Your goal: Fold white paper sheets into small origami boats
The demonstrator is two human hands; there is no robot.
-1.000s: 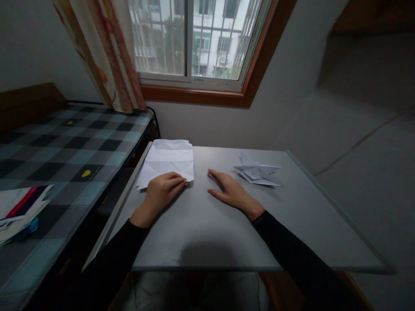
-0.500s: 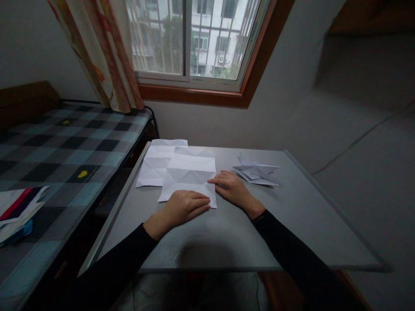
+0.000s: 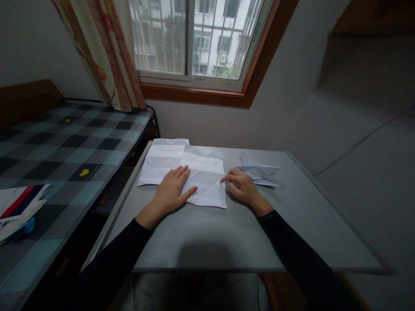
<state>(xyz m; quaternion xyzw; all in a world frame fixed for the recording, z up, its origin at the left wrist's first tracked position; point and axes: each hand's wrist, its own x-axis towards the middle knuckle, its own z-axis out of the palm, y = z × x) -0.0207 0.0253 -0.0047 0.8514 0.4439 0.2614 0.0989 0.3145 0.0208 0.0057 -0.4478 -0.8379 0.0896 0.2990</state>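
Note:
A white sheet of paper (image 3: 205, 177) with several fold creases lies spread on the grey table. My left hand (image 3: 173, 188) rests palm down across its left edge, fingers flat and the thumb spread apart. At the sheet's right edge is my right hand (image 3: 241, 185), its fingers curled and the index fingertip over the paper's margin. Whether the thumb is beneath the edge I cannot make out. Another creased sheet (image 3: 158, 162) sits to the left, partly covered by the first. Behind my right hand stands a pointed folded paper shape (image 3: 261, 170).
The table (image 3: 311, 233) has a raised rim and meets the wall below a window (image 3: 191, 43). On the left is a bed (image 3: 74, 151) with a checked cover, where papers (image 3: 21, 207) lie. A curtain (image 3: 116, 65) hangs by the window.
My left hand has moved left and farther from me, its fingers spreading out over the sheet's left edge. The front sheet and my right hand have shifted slightly right.

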